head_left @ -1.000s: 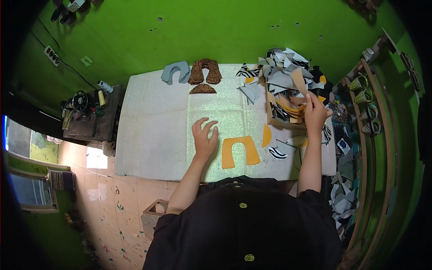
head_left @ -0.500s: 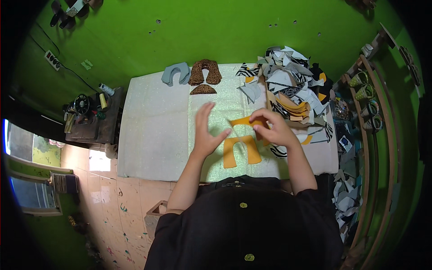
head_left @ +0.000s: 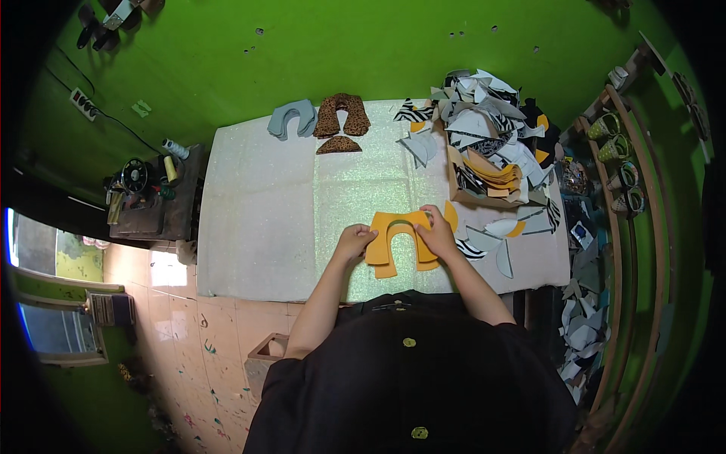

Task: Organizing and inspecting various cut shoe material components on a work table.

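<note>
Both my hands hold a yellow-orange U-shaped cut piece [head_left: 380, 240], its open end toward me. My left hand [head_left: 355, 242] pinches its left edge, and my right hand [head_left: 439, 234] grips the upper right side. Just beneath it lies another yellow U-shaped piece [head_left: 386, 271], slightly offset so its lower ends show. Whether the two touch I cannot tell. Toward the wall lie a stack of grey-blue U-shaped pieces [head_left: 279, 125] and a stack of leopard-print ones [head_left: 330, 121]. A leopard-print half-moon [head_left: 339, 144] sits in front of the latter.
A cardboard box [head_left: 457, 186] overflows with fabric scraps [head_left: 473, 132] at the table's [head_left: 257, 212] back right. More offcuts [head_left: 502, 257] lie to the right of my hand. A dark stand [head_left: 140, 216] with thread spools is at left; a wooden rack [head_left: 616, 280] with slippers is at right.
The yellow piece in my right hand has been brought over the one on the table, its U now facing me. My left hand, empty and raised before, has come down to grip its left edge.
</note>
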Action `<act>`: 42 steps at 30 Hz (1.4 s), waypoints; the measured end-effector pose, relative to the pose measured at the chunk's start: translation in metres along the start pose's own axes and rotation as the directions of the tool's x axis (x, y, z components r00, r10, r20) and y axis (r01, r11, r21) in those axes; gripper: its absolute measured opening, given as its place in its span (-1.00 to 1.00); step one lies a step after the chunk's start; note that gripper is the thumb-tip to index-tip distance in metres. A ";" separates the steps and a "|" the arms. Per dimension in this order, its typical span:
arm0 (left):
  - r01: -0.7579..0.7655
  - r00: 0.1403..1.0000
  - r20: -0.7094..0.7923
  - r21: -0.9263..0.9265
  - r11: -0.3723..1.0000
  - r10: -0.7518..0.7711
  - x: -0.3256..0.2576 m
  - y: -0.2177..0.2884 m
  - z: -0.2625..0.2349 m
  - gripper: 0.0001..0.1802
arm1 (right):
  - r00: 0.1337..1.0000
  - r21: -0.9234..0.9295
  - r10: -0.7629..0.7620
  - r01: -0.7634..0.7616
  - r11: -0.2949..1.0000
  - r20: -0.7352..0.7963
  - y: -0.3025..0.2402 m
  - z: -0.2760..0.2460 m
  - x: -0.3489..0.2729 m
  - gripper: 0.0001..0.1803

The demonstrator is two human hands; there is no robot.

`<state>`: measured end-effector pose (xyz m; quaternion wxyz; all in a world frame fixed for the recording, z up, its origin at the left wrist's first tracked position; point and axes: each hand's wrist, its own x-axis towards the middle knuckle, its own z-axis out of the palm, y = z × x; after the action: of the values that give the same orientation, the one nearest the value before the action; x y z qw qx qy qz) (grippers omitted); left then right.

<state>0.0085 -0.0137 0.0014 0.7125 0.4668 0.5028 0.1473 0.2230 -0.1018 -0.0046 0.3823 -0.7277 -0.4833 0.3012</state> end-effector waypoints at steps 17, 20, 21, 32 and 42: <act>0.035 0.950 -0.206 0.816 0.577 0.234 -0.021 -0.017 0.024 -0.40 | 0.998 -0.531 -0.033 -0.003 0.847 -0.059 0.004 0.008 -0.021 -0.32; 0.038 0.959 -0.213 0.754 0.656 0.189 -0.019 -0.027 0.027 -0.32 | 0.989 -0.522 0.116 -0.148 0.840 -0.094 -0.005 0.009 -0.029 -0.15; -0.020 0.951 -0.192 0.742 0.670 0.241 -0.018 -0.034 0.028 -0.32 | 0.983 -0.511 0.163 -0.185 0.839 -0.089 -0.008 0.009 -0.032 -0.09; -0.023 0.985 -0.089 0.785 0.619 0.149 -0.041 -0.020 0.037 -0.31 | 0.987 -0.526 0.157 -0.123 0.842 0.021 0.008 0.013 -0.035 -0.27; -0.275 0.796 0.007 0.895 0.352 0.605 0.004 -0.023 0.050 -0.38 | 0.996 -0.578 0.084 -0.092 0.811 -0.040 0.004 0.020 -0.033 -0.47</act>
<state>0.0468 -0.0488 -0.0167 0.2176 0.8447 0.4687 0.1393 0.1975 -0.1281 -0.0159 0.1317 -0.8328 -0.5154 0.1530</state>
